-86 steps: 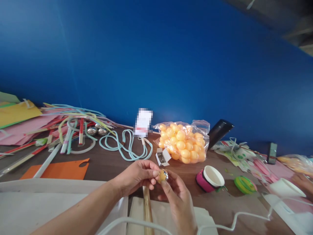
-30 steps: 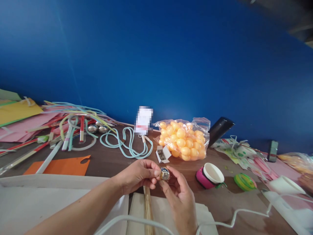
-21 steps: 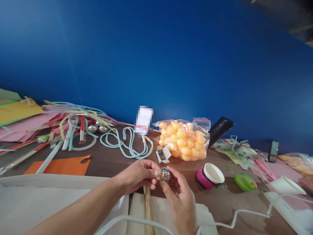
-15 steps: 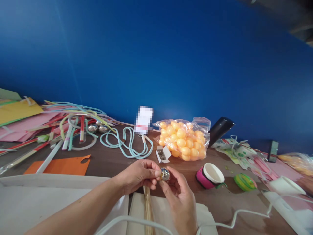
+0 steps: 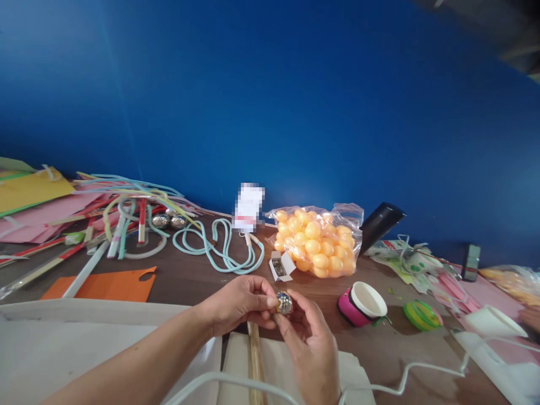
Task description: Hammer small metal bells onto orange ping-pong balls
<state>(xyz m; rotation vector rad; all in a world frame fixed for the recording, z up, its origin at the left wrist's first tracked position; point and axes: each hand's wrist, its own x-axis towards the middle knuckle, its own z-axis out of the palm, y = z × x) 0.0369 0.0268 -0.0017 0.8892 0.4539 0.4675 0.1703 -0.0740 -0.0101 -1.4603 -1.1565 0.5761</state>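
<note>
Just above the table, a small shiny silver ball (image 5: 284, 302) is between my two hands. Its surface looks studded or faceted, with an orange-gold patch along the left side. My right hand (image 5: 310, 340) is closed on it, thumb below and fingers behind and above. My left hand (image 5: 247, 304) is closed too, thumb and forefinger pressed against the ball's left edge; anything tiny in that pinch is hidden. Beyond the hands stands an open white box (image 5: 282, 266) of small metal pieces. Behind it lies a clear bag of orange balls (image 5: 314, 242).
A white cup in a magenta sleeve (image 5: 361, 304) and a green-yellow roll (image 5: 423, 315) stand at right. A pale blue lanyard (image 5: 223, 253), orange card (image 5: 101, 287) and several silver balls (image 5: 171, 219) lie left. A white cord (image 5: 405, 377) crosses the front. Another person's hand (image 5: 532, 315) shows far right.
The silver ball has turned slightly, and more of its gold-orange left side shows. My hands stay almost in place. The other person's hand at far right has shifted slightly.
</note>
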